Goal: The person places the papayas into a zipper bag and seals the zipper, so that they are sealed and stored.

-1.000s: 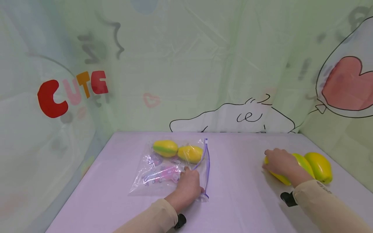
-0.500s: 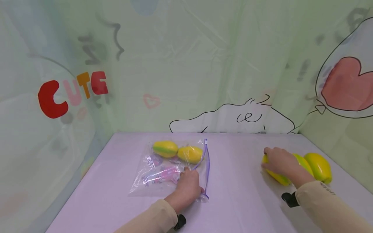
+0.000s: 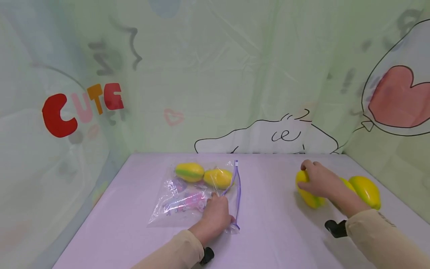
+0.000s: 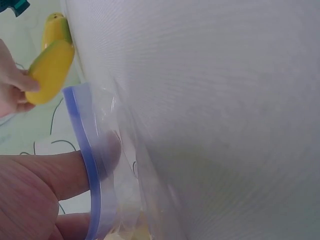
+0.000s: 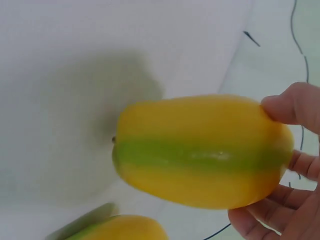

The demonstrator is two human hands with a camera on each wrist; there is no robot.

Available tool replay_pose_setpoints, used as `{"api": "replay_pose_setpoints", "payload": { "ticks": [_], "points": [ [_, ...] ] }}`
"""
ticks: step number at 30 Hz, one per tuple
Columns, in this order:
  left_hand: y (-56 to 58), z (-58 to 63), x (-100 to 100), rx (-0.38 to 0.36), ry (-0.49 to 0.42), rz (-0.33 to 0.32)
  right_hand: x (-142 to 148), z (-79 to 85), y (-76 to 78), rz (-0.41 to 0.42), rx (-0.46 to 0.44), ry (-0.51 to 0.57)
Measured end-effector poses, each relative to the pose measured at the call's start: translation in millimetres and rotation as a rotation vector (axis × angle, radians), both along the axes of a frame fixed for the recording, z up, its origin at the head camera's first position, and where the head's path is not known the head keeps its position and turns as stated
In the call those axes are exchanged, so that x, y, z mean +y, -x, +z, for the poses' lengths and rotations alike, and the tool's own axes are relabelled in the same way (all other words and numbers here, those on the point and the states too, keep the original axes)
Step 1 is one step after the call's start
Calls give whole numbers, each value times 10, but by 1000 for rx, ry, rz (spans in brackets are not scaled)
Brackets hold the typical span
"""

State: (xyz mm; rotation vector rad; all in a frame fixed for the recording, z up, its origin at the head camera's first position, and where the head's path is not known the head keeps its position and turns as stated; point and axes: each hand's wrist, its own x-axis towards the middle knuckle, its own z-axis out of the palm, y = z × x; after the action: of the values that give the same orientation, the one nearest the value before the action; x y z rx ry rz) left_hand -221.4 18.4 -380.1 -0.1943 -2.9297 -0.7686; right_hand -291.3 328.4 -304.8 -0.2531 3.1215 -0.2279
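Observation:
My right hand grips a yellow papaya with a green stripe, at the right of the table. In the right wrist view, thumb and fingers hold its blunt end, and its shadow falls on the cloth beyond. My left hand holds the mouth of a clear slider bag. One digit shows through the plastic past the purple zip strip; the other fingertips are partly hidden. Inside the bag, toward its far side, lie two papayas, a left one and a right one.
Just right of the right hand, another papaya rests on the table, with part of one more papaya showing beside it. A lilac cloth covers the table. Printed curtains stand behind it and at both sides.
My right hand has lifted the gripped papaya and tilted it more upright, shifting slightly left, away from the other papayas. My left hand and the bag stay in place.

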Motion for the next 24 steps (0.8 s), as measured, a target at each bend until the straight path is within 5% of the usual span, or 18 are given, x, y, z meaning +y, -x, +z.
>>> {"api": "replay_pose_setpoints", "payload": {
  "ticks": [12,24],
  "points": [
    [9,11,-7,-7,-11,2,-77,106,-150,113,69,218],
    [28,15,-7,-17,-31,3,-272,-74,-239,103,-43,484]
  ]
}}
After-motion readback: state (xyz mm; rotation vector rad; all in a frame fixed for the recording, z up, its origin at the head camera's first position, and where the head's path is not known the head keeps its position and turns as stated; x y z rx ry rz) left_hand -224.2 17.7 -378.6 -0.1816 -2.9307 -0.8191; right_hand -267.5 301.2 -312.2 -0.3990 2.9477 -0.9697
